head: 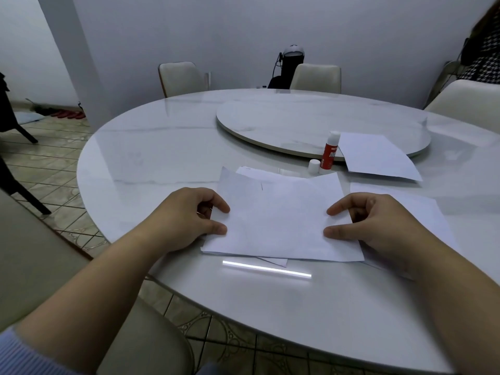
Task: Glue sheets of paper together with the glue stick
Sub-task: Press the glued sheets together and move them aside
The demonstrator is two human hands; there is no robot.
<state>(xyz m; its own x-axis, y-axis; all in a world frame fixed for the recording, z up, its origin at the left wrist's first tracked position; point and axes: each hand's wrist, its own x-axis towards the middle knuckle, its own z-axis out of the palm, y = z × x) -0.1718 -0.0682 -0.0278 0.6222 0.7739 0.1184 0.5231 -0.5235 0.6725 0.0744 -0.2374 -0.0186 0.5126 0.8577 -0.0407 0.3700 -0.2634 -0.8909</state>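
A white sheet of paper [278, 220] lies over another sheet whose corners stick out at its far edge and near edge. My left hand [186, 217] pinches the top sheet's left edge between thumb and fingers. My right hand [378, 223] pinches its right edge the same way. A red glue stick [329, 154] stands upright and uncapped beyond the sheets, with its white cap [313, 166] beside it on the left. Another sheet [376, 156] rests to the right of the glue stick, and a further sheet [422, 209] lies under my right hand.
The work happens on a round white marble table [151, 163] with a raised turntable [297, 123] at its centre. Pale chairs [180, 78] stand around it. A person in a checked top [484, 60] sits at the far right. Tiled floor lies to the left.
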